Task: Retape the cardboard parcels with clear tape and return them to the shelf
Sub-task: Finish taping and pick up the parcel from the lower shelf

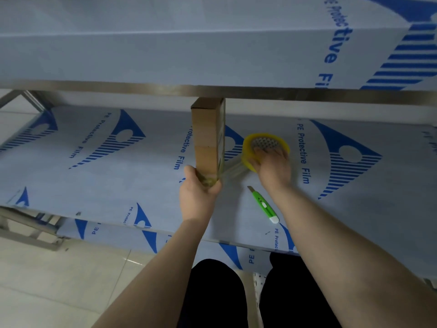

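Note:
A long, narrow cardboard parcel (pixel 208 138) stands on end over the middle shelf (pixel 94 166). My left hand (pixel 198 192) grips its near end. My right hand (pixel 272 166) holds a yellowish roll of clear tape (pixel 264 147) just right of the parcel, fingers hooked through its core. A strip of clear tape (pixel 234 169) stretches from the roll to the parcel's lower right edge. Glossy tape shows on the parcel's near end.
A green utility knife (pixel 263 204) lies on the shelf below my right wrist. The upper shelf (pixel 165 58), wrapped in blue-printed protective film, overhangs the parcel's far end. A steel frame (pixel 28 230) and tiled floor (pixel 59 280) sit at left; my legs are below.

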